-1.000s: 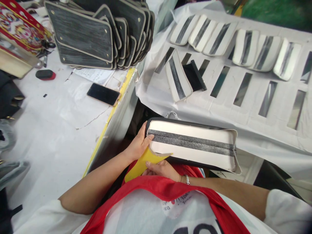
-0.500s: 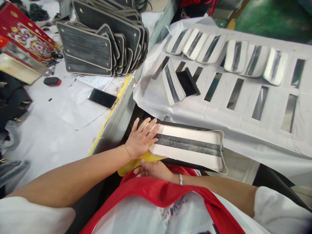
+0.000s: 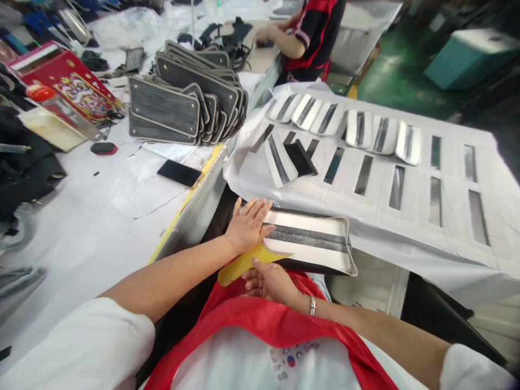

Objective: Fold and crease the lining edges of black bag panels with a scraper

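Observation:
A long white panel (image 3: 320,253) with a dark grey band down its middle lies across my lap over something black. Its right end curls up at the edges. My left hand (image 3: 249,225) rests flat on the panel's left end, fingers spread. A flat yellow piece (image 3: 246,262) with a pointed tip lies along the panel's near edge, partly under my left hand. My right hand (image 3: 274,283) is below it, thumb against the yellow piece and fingers curled at its near side. What it is made of I cannot tell.
At right, a white slotted table (image 3: 418,216) bears several white striped pieces (image 3: 382,134). On the left table (image 3: 117,233) are a stack of dark panels (image 3: 162,103), a phone (image 3: 179,173) and a red box (image 3: 77,86). Another person's arm (image 3: 290,43) shows at the back.
The view has tilted up, bringing the other person into sight. The yellow piece sits further up over the panel's near edge, and my right hand has moved up with it.

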### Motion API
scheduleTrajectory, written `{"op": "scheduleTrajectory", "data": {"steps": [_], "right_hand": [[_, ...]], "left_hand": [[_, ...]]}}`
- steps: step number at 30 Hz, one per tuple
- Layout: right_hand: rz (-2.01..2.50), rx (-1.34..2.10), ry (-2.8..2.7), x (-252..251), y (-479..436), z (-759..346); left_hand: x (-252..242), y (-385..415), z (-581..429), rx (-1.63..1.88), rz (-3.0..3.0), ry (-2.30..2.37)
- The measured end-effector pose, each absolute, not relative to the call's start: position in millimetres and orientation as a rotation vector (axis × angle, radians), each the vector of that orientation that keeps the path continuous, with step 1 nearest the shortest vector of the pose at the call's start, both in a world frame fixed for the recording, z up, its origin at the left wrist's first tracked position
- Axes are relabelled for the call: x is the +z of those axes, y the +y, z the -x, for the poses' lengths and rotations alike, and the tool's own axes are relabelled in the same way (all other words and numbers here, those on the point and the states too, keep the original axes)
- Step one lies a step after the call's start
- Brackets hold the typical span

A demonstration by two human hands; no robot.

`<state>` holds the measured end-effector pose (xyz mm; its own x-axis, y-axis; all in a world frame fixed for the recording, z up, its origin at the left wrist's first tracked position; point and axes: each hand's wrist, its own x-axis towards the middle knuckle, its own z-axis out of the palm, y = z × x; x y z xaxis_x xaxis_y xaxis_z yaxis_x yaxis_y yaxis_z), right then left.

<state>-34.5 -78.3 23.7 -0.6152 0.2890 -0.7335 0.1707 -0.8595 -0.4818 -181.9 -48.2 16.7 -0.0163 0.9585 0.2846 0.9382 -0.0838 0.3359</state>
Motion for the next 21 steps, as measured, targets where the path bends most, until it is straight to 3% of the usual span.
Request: {"op": "scheduleTrajectory", "data": {"steps": [5,11,21], "right_hand": [[1.446,2.141,-1.208,34.9,-66.2,13.5],[1.252,1.622,-1.587,40.5,-33.1,17.3],[0.881,1.708,-1.497,42.4,2.0,108.5]], "left_hand": [[18.7,-64.6,234.4,1.428,-1.136,1.94],[-19.4,-95.3,243.5,1.415,-0.527,1.383],[-19.0,-93.6,245.4,1.417,-0.548,1.271]]}}
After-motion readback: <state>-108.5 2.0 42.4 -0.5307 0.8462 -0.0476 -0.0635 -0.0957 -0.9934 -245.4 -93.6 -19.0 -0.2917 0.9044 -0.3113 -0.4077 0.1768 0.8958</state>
